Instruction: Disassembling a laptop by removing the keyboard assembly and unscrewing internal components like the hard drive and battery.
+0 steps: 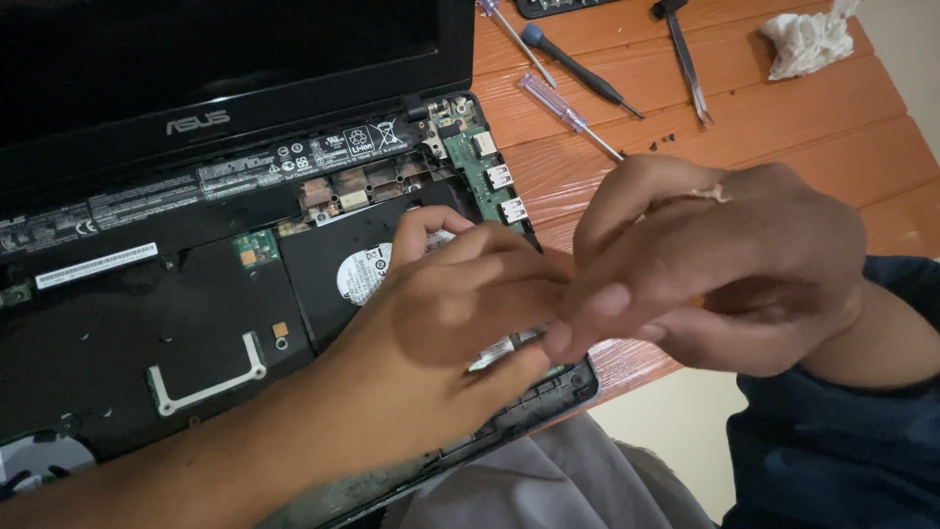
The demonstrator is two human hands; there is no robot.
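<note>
Both hands meet over the right side of the opened laptop [196, 294], which lies at the counter's [783, 127] near edge. The left hand [450, 313] and right hand [705, 264] pinch together, fingers narrow, on something too hidden to tell. Three screwdrivers [573, 108], tweezers [685, 59] and a crumpled tissue [808, 41] lie near the far edge.

- The laptop screen [215, 44] fills the top left, a dark, unlit rectangle in a black frame.
- A long black label strip [245, 171] with small white print and symbols runs below the hinge.
- A narrow white sticker [96, 265] lies slanted at left.
- A round white label [364, 274] sits mid-chassis, partly hidden behind the left hand [450, 313].
</note>
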